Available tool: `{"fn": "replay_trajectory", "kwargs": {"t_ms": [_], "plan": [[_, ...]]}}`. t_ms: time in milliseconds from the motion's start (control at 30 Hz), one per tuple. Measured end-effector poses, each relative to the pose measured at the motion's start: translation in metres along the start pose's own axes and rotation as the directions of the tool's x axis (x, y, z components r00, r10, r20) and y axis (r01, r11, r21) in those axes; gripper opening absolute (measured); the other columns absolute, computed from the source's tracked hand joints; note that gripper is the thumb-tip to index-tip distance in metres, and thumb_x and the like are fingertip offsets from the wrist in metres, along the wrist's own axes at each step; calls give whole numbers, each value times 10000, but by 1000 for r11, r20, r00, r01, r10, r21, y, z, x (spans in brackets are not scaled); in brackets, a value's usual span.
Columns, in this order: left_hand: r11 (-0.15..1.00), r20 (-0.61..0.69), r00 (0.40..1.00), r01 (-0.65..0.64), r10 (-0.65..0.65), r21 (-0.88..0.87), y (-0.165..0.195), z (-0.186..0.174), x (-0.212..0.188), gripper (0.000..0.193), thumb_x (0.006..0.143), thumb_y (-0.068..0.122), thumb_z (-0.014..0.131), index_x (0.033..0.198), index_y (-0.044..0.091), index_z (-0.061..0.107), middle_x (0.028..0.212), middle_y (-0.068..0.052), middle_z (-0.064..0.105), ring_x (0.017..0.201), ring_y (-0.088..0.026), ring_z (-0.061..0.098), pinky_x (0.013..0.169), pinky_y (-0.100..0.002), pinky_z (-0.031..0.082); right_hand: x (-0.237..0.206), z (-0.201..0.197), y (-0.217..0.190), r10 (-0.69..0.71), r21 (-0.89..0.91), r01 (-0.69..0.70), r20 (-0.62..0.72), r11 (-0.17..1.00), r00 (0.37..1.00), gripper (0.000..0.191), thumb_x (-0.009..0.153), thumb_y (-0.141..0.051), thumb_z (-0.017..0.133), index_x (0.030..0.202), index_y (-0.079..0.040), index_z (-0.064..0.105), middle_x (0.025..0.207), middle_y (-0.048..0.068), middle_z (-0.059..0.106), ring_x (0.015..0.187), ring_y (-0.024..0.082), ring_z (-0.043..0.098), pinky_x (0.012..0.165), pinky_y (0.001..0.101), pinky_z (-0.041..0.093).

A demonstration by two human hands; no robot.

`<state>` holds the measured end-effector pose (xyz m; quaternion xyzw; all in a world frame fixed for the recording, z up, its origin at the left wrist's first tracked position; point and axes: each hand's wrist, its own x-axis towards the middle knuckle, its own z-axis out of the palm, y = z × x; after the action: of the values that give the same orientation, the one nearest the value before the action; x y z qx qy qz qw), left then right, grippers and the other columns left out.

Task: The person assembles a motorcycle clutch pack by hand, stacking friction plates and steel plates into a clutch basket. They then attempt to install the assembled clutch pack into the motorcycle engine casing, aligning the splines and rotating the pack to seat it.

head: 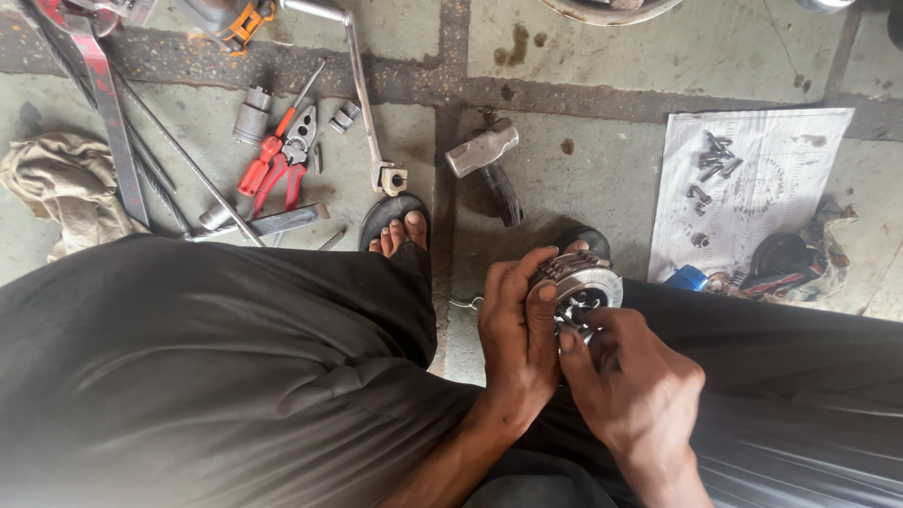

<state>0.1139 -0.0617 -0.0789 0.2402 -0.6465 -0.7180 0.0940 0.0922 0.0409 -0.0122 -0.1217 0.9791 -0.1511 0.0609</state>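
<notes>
Down over the right knee, both hands are on a round metal assembly: a silvery disc with a ribbed, stacked edge along its top and a dark hollow centre showing small bright parts. The left hand wraps around its left side, thumb laid over the rim, fingers clamped firmly on it. The right hand comes in from below, fingers curled tight and pinching at the middle of the piece; what sits between those fingertips is too small to tell. On the concrete floor just beyond, to the right, lies a white printed paper sheet, rectangular, with a faint round drawing on it and a cluster of dark bolts resting near its top. Beside its lower edge sits a small blue cap-like object. Ahead of the hands a hammer lies on the floor, and further left red-handled pliers, with a long ratchet wrench between them.
</notes>
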Motion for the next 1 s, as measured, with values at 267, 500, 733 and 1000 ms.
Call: {"fn": "replay_trajectory", "kwargs": {"t_ms": [267, 500, 733, 1000], "plan": [[1000, -6, 1000, -1, 1, 29, -2, 5, -2, 448, 1140, 389, 428, 1318, 34, 636, 1144, -142, 617, 1014, -250, 666, 861, -369, 545, 3, -7, -4, -107, -59, 108, 27, 992, 994, 167, 905, -223, 767, 951, -120, 645, 747, 58, 695, 610, 236, 679, 555, 360, 523], [999, -3, 1000, -2, 2, 42, -3, 6, -2, 454, 1121, 376, 440, 1312, 17, 642, 1139, -149, 615, 988, -244, 678, 827, -362, 562, 9, -14, -7, 20, -113, -2, 159, 994, 987, 209, 895, -300, 683, 918, -94, 655, 633, 63, 668, 523, 280, 659, 488, 416, 499], [999, 7, 1000, -7, 7, 47, -1, 5, -2, 443, 1129, 359, 437, 1318, 10, 632, 1141, -150, 615, 995, -251, 677, 833, -375, 558, 11, -11, -4, 19, -126, 8, 209, 992, 978, 226, 908, -294, 670, 910, -71, 639, 638, 73, 669, 523, 300, 659, 494, 444, 504], [997, 3, 1000, -31, 31, 71, 3, 1, -3, 440, 1124, 358, 451, 1314, 13, 646, 1143, -157, 629, 1009, -275, 682, 856, -394, 554, 9, -14, -5, -18, -147, 48, 195, 988, 981, 218, 914, -286, 677, 809, -98, 643, 672, 85, 680, 557, 326, 655, 508, 460, 494]]}}
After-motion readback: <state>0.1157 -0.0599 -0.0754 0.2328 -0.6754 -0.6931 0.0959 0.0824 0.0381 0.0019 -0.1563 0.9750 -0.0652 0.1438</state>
